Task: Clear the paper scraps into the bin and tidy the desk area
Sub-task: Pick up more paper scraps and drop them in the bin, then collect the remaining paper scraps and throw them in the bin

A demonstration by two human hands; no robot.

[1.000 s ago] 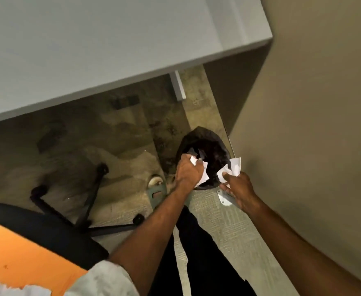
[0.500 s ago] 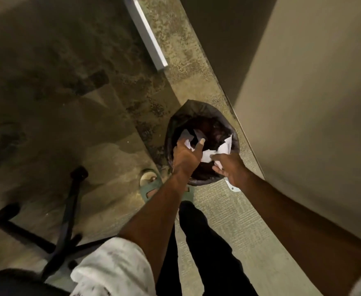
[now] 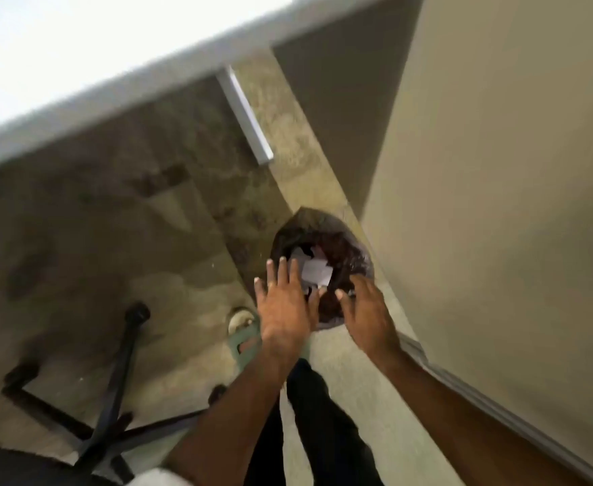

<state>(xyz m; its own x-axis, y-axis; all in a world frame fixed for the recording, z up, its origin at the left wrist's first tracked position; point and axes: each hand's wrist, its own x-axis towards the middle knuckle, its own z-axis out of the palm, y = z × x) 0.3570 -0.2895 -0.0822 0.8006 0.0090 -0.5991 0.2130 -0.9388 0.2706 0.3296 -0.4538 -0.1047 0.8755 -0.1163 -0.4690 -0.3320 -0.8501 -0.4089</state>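
Left hand [image 3: 282, 303] and right hand [image 3: 365, 310], both spread flat with fingers released and holding nothing, hover over the near rim of a small round bin lined with a dark plastic bag [image 3: 354, 247], right of centre in the frame. White torn paper scraps [image 3: 316, 271] lie inside the bag, just beyond the fingertips; motion blur makes it hard to tell whether any are in mid-fall.

The scraps look feather-light, limp and easily crushed, so they would best be gathered in a loose bunch with the whole palm, not pinched singly; any draught or quick sweep could scatter them. The thin liner looks soft and likely to sag if pressed.

Room is tight on the right, where a plain beige wall [image 3: 498, 170] and its pale skirting strip [image 3: 481, 398] run just beside the bin. The pale grey desk top [image 3: 77, 75] overhangs across the upper left, its edge a head-height hazard when rising. At lower left the black star-shaped base of an office chair [image 3: 112, 391] crowds the mottled carpet floor [image 3: 95, 257], near the person's green sandal [image 3: 242, 342].
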